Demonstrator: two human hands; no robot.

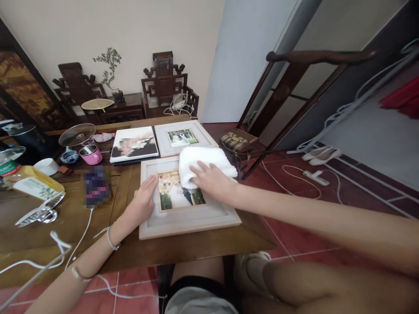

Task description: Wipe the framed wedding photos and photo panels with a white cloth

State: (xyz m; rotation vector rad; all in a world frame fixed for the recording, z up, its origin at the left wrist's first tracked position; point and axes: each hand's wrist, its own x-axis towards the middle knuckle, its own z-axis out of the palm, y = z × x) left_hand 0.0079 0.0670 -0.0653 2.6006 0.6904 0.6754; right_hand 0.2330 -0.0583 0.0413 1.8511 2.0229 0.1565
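Note:
A light wooden picture frame [193, 220] with a wedding photo [172, 196] lies flat at the table's near edge. My left hand [143, 201] rests on its left border, fingers stretched out and lying flat. On the upper right part of the frame is a folded white towel [209, 159], partly covering the photo. My right hand [212, 181] presses on the towel, its fingers bent into the cloth. Behind it lies a second picture frame [199, 131] with a smaller photo. A photo album [134, 144] sits to that frame's left.
Left on the wooden table [122, 187] are a pink cup [91, 155], an oil bottle [36, 181], a silver clip-like object [44, 211], a blurred dark item [96, 186] and white cables. Right of the table stands a wooden chair [284, 87] with a plaid bag [234, 140].

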